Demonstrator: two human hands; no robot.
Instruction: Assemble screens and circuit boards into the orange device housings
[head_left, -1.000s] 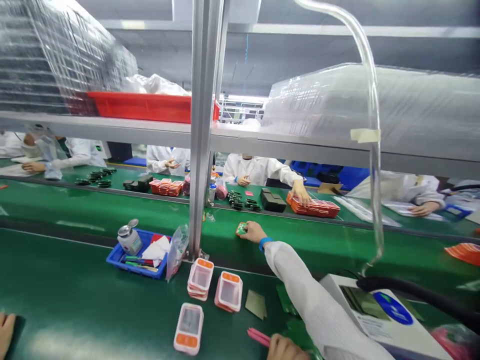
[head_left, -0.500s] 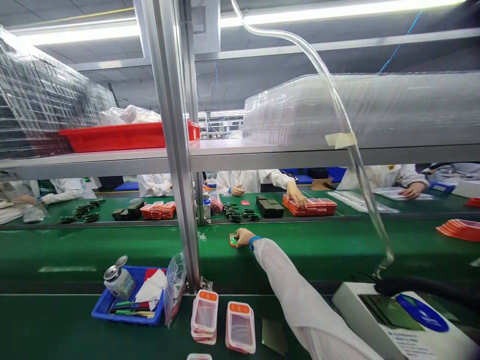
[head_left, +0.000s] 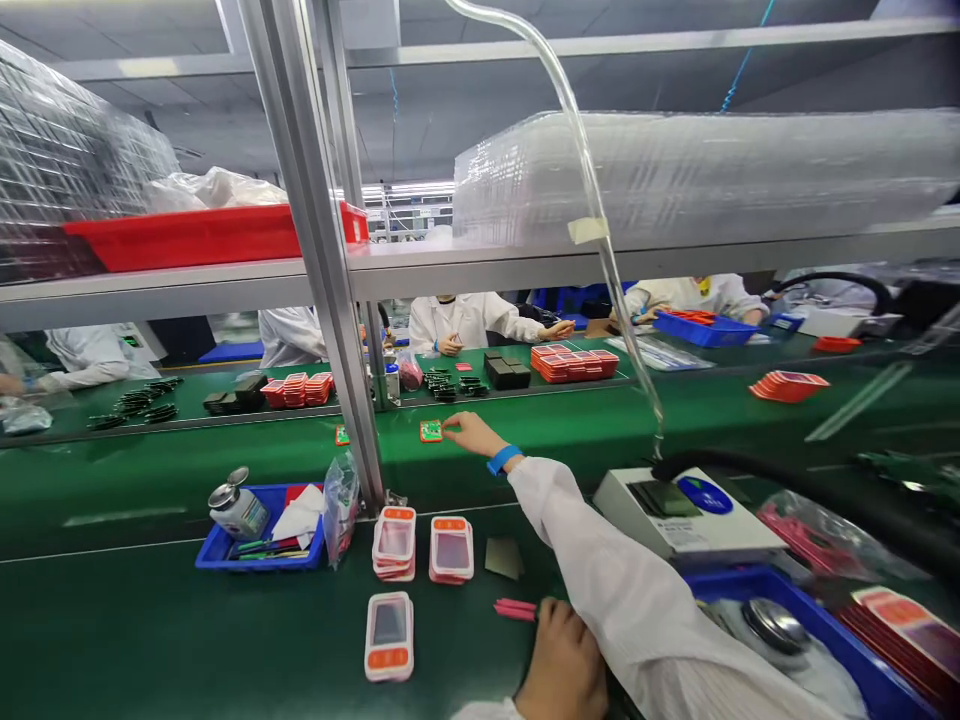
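Note:
Reaching out over the green belt, my right hand (head_left: 474,434) has its fingertips at the right edge of a small green circuit board in an orange-red frame (head_left: 431,431). Its fingers look parted, and whether they still touch the frame is hard to tell. Below my right sleeve, my left hand (head_left: 564,660) is curled near the bench front around a pink two-pronged tool (head_left: 515,609), whose other end is hidden. White-and-orange framed covers (head_left: 451,550) stand stacked left of it, with a single cover (head_left: 389,636) in front.
A metal post (head_left: 319,250) rises at centre-left, partly hiding another framed board (head_left: 342,436). A blue tray (head_left: 206,548) holds a bottle and pens. At right stand a white device (head_left: 682,535) and a blue bin (head_left: 817,650). Co-workers sit across the belt.
My right hand has drawn back from over the framed board, which now lies exposed on the belt. My left hand has come into view with the pink tool. The view has shifted rightward and down.

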